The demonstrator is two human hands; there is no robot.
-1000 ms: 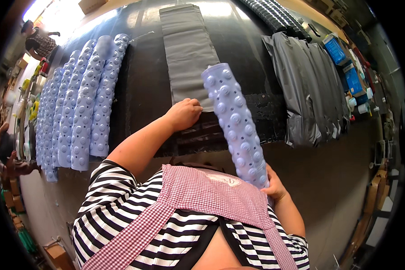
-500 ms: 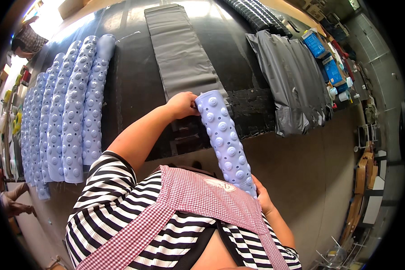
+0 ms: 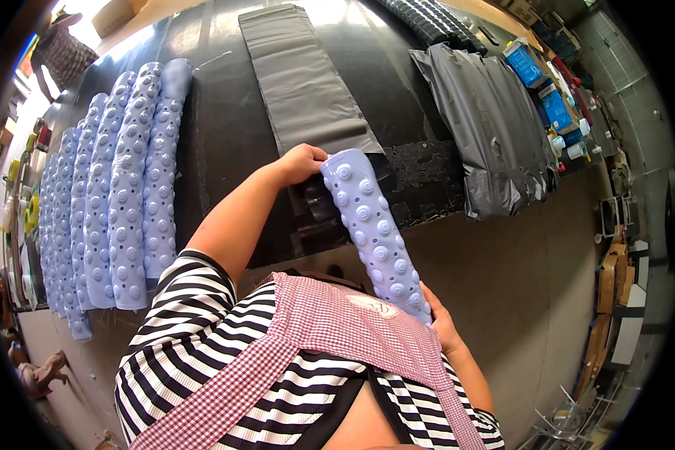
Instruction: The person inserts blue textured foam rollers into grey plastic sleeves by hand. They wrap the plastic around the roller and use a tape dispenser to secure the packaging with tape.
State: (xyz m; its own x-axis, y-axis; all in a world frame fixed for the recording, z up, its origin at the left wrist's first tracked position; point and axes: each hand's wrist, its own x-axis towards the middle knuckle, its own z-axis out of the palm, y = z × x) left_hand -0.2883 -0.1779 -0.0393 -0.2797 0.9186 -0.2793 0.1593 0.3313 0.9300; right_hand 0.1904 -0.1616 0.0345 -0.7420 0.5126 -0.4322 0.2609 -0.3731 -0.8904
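A rolled lavender bath mat [image 3: 380,236], covered in round suction cups, slants across in front of my apron. My left hand [image 3: 301,163] is closed at its far end, fingertips at the roll's rim and partly hidden behind it. Around the near end wraps my right hand [image 3: 444,322], with some fingers out of sight. Just beyond the roll, a flat stack of grey plastic bags [image 3: 307,82] lies lengthwise on the black table [image 3: 221,142]; its near edge lies close to my left hand.
Several more rolled lavender mats [image 3: 131,187] lie side by side at the left. Filled grey bags [image 3: 495,127] are piled at the right, near blue boxes [image 3: 555,111]. Dark rolls [image 3: 431,24] lie at the far right. Another person [image 3: 64,52] is at the far left.
The mat's far end and my left hand have shifted slightly left and away from me. The person at the far left now stands more upright.
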